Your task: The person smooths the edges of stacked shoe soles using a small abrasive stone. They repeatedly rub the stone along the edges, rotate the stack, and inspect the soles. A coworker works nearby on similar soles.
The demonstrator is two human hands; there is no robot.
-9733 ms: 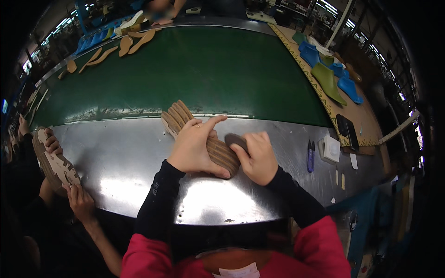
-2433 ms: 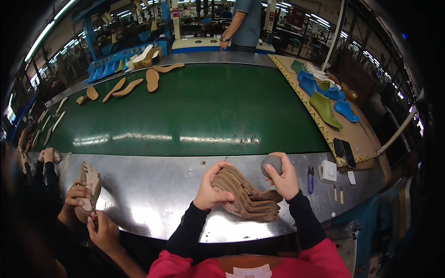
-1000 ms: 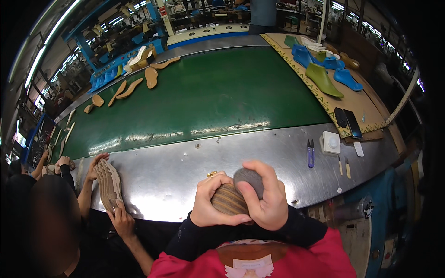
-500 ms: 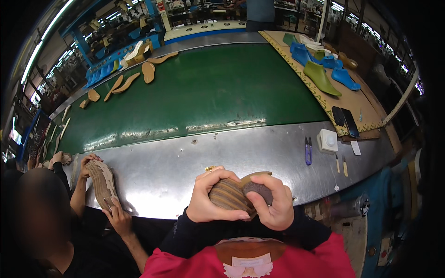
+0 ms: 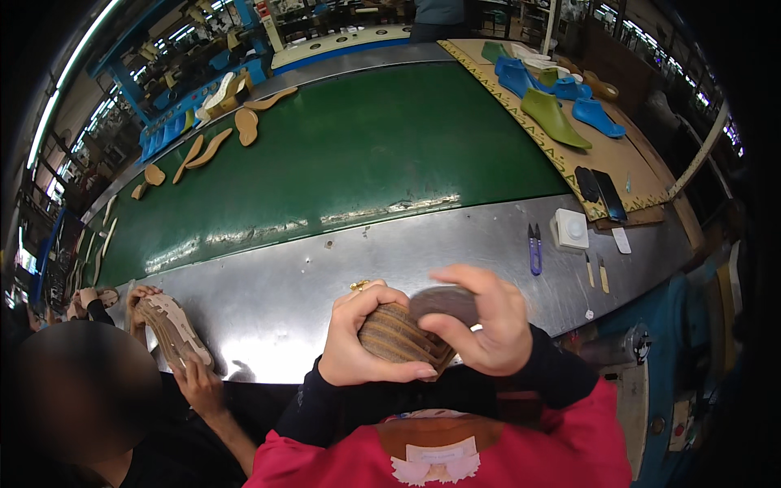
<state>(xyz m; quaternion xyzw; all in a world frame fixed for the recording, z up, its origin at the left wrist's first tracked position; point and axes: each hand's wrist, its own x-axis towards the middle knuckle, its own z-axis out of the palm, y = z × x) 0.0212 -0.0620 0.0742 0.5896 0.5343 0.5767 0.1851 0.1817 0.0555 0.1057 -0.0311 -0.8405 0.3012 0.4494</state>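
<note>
My left hand is wrapped round a brown striped shoe sole, its layered thick end facing up above the near table edge. Between the fingers and thumb of my right hand is a dark grey oval pad, probably abrasive. The pad is just over the right side of the sole; whether the two touch is hard to tell. The sole's far end is mostly hidden behind my hands and the pad. Some fingers of my right hand are blurred by motion.
A green conveyor belt runs beyond the metal table edge. Purple thread snips, a white box and small knives lie right. Blue and green shoe lasts stand on a board. At left, a co-worker holds another sole.
My right hand has lifted the dark pad up and slightly right over the sole, and its fingers have opened out somewhat. My left hand keeps its hold on the sole. The whole view has shifted slightly.
</note>
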